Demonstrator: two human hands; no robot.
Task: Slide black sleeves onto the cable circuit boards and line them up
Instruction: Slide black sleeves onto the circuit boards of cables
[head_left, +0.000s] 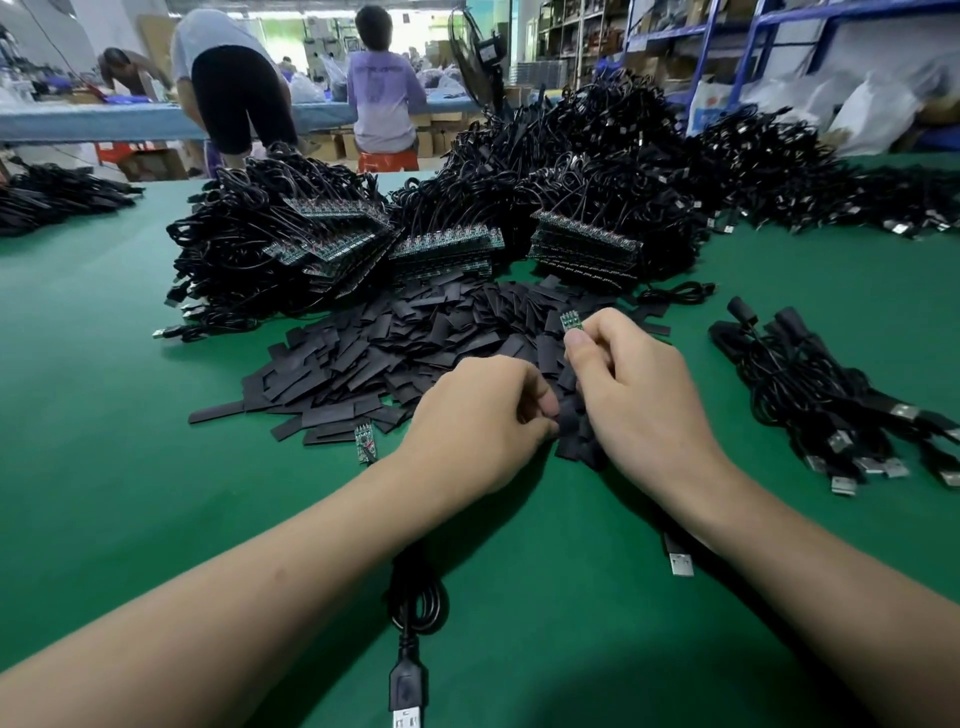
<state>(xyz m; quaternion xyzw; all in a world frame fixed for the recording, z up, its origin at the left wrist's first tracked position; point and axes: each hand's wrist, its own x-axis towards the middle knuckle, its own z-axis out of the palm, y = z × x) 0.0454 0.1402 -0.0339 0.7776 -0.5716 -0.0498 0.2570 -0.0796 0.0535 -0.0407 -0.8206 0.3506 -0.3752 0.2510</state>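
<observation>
Right hand (634, 384) pinches circuit board (570, 320), left hand (478, 415) sleeve (569, 410), over green table (104, 415).

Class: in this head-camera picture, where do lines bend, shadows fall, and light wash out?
Head view: blue shelving leans at top right; soft shadows lie on the green table between left forearm and right forearm; the bright opening behind far workers is washed out.

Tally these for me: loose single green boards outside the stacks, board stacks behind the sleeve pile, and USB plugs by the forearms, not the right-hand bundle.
Loose circuit boards: 2, one pinched by the right hand, one on the mat
Board stacks: 3
USB plugs: 2
Total: 7
</observation>
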